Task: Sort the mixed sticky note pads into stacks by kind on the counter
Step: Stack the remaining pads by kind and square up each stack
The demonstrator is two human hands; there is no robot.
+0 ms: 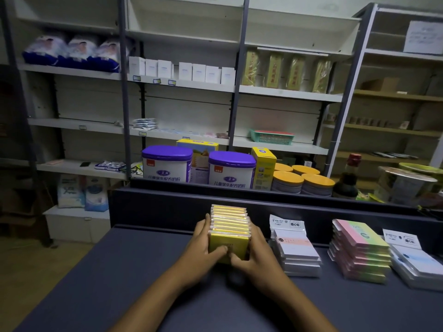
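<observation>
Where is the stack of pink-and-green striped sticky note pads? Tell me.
The pink-and-green striped pad stack sits right of centre on the dark counter, between two white pad stacks.

purple-lidded tins [232, 169] | orange-lidded jars [302, 181] | dark bottle [348, 176] | green basket [272, 136]

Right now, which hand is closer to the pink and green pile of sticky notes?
The right hand. It grips the right side of the yellow stack, the side facing the pink and green pile. The left hand grips the stack's far side, farther off.
</observation>
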